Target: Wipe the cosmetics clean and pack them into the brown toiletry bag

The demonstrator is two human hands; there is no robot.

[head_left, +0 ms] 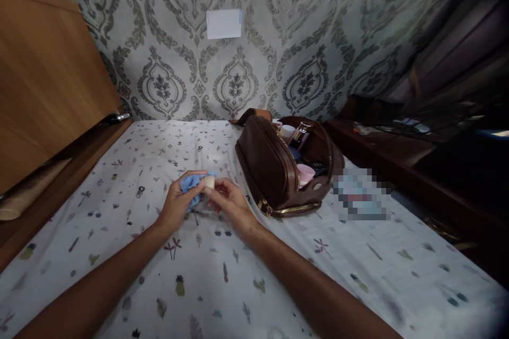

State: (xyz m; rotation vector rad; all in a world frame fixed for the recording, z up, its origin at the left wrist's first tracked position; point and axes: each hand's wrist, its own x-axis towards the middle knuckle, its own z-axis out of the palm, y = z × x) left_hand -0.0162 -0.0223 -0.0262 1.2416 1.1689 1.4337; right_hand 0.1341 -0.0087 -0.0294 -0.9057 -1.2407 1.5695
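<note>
My left hand (177,196) is closed around a crumpled light blue cloth (190,184), its thumb against a small cream-coloured piece, round like a jar or a cap (209,183). On the other side, my right hand (231,202) pinches that same cream piece between thumb and fingers. Its exact kind is too small to make out. Both hands meet just above the patterned sheet (207,254). To the right of my hands stands a brown leather toiletry bag (268,161), unzipped, with a pink jar (306,174), a white-lidded container (287,131) and other cosmetics inside.
A blurred-out bluish packet (360,194) lies right of the bag. Wooden furniture (51,79) borders the bed on the left, and a dark wooden ledge (382,169) with items runs along the right. Behind is a patterned wall (234,79) with a white card (224,24).
</note>
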